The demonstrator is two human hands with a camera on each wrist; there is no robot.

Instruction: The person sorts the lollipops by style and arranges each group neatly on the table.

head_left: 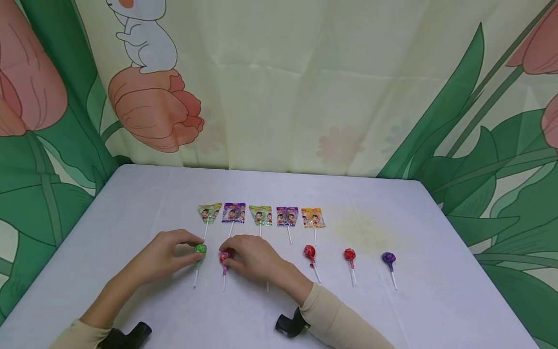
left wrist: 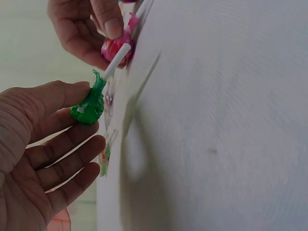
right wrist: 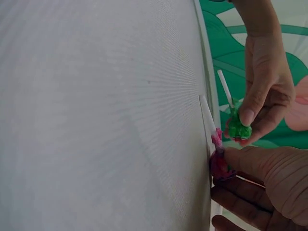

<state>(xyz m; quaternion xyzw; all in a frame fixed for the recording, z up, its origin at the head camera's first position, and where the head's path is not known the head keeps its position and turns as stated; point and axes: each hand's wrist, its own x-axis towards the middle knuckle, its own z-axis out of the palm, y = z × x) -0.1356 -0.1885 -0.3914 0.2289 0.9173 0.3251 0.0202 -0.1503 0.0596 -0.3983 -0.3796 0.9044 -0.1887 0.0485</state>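
My left hand (head_left: 167,257) pinches a green-wrapped lollipop (left wrist: 86,109) between thumb and fingertips, at the wrapped ball. In the left wrist view its white stick points up and away, and the other fingers are spread loosely. Just to the right, my right hand (head_left: 255,257) holds a pink-wrapped lollipop (right wrist: 221,164) by its ball, close over the white table (head_left: 340,315), its stick towards me in the head view. From beneath the right hand pokes a white stick (head_left: 268,287); its upper end is hidden by that hand.
Behind the hands lies a row of flat-packed lollipops: green (head_left: 209,212), purple (head_left: 234,212) and orange (head_left: 313,218) among them. Right of my right hand lie two red lollipops (head_left: 309,251) and a dark purple lollipop (head_left: 388,258). A patterned curtain (head_left: 279,97) hangs behind the table.
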